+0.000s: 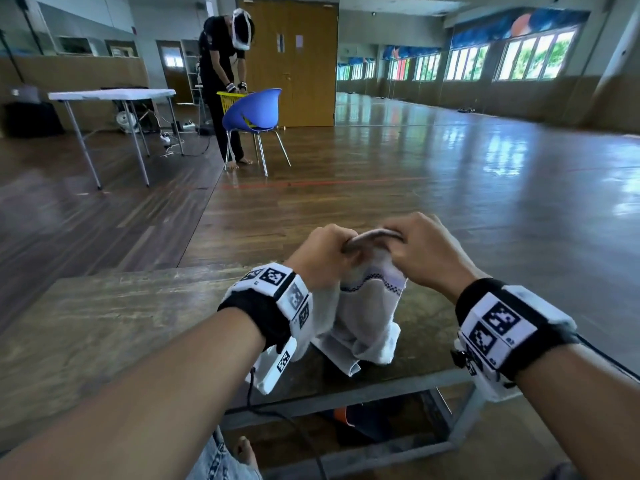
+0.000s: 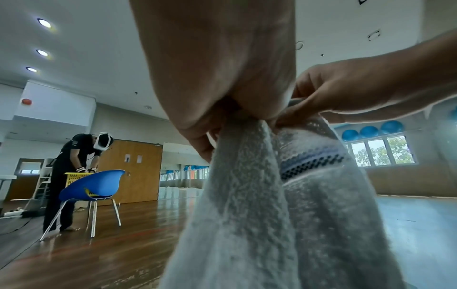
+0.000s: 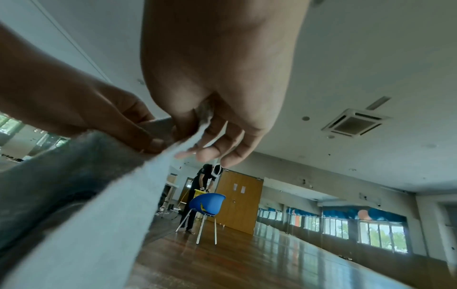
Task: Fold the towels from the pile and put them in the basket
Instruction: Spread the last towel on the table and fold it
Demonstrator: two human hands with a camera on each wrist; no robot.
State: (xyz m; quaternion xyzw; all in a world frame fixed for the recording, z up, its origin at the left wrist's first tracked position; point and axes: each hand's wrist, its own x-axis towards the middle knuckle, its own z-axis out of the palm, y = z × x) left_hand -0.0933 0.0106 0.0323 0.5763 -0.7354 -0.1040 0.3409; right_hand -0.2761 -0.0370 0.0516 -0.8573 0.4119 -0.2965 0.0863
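Towel held up over the table by both hands, its lower end bunched on the tabletop.

Floor of glossy wood fills the hall beyond; the table, worn and brown, stands in the foreground under the wrists. Across the room a person in black bends over a yellow basket set on a blue chair, with a white folding table to their left. The towel is white with a dark dotted band near its top and hangs in folds between the arms. Left hand pinches its upper edge with curled fingers; right hand, just beside it, pinches the same edge, thumb against fingers.
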